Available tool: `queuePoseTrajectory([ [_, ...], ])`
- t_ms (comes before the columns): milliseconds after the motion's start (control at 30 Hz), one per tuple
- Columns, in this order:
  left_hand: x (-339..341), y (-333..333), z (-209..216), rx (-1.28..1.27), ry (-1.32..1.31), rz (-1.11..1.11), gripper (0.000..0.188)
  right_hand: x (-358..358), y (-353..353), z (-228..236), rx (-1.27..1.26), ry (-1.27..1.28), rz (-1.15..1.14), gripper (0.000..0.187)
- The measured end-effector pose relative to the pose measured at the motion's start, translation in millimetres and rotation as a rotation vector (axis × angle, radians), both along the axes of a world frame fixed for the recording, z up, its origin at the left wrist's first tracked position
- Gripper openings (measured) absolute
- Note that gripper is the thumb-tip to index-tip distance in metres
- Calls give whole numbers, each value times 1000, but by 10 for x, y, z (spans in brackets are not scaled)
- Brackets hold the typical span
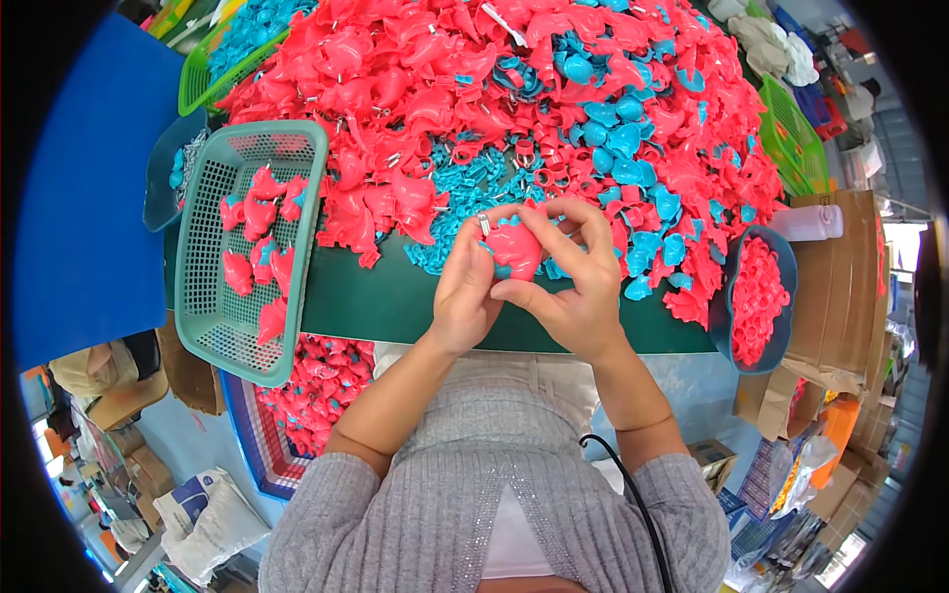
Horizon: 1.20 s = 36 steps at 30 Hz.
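Between my two hands, over the table's near edge, is a rounded pink plastic toy piece (515, 249) with blue bits on it. My left hand (465, 292) grips its left side, thumb against it, and a small silvery metal part (484, 225) shows at the fingers. On the other side my right hand (578, 282) has thumb and fingers closed round the same piece. Just beyond lie small blue plastic parts (474, 188) in a pile. A heap of pink plastic parts (415, 89) spreads behind, with blue cup-shaped parts (623, 138) mixed in on the right.
At left, a green mesh basket (193, 287) holds several pink-and-blue pieces. A dark tub (158, 188) sits beside it. On the right stands a dark tub (727, 321) of small pink parts, near cardboard (830, 287). Below the table, a crate (242, 435) holds more pink pieces.
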State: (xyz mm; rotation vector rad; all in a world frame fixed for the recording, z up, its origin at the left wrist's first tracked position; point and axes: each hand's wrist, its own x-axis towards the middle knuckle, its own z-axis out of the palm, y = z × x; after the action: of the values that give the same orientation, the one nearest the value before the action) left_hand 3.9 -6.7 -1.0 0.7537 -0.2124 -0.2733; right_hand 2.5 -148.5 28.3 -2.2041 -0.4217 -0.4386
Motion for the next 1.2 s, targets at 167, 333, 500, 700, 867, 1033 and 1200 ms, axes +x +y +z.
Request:
queuePoseTrajectory([
  [167, -41, 31, -12, 64, -38, 10, 57, 16, -24, 1, -5, -16, 56, 70],
  [333, -53, 74, -16, 97, -64, -63, 59, -13, -14, 17, 152, 20, 105, 63],
  [500, -75, 65, 35, 117, -10, -46, 64, 9, -54, 22, -6, -55, 122, 68],
  [700, -94, 73, -9, 45, -55, -45, 58, -3, -32, -11, 102, 29, 167, 68],
  [867, -95, 71, -38, 217, -89, 93, 55, -29, -5, -29, 54, -5, 187, 68],
  [1033, -100, 30, 31, 83, 52, 22, 64, -16, 0, -3, 310, -34, 182, 74],
  [1200, -101, 21, 2, 52, -15, 18, 74, -15, -49, -3, 227, -70, 230, 69],
])
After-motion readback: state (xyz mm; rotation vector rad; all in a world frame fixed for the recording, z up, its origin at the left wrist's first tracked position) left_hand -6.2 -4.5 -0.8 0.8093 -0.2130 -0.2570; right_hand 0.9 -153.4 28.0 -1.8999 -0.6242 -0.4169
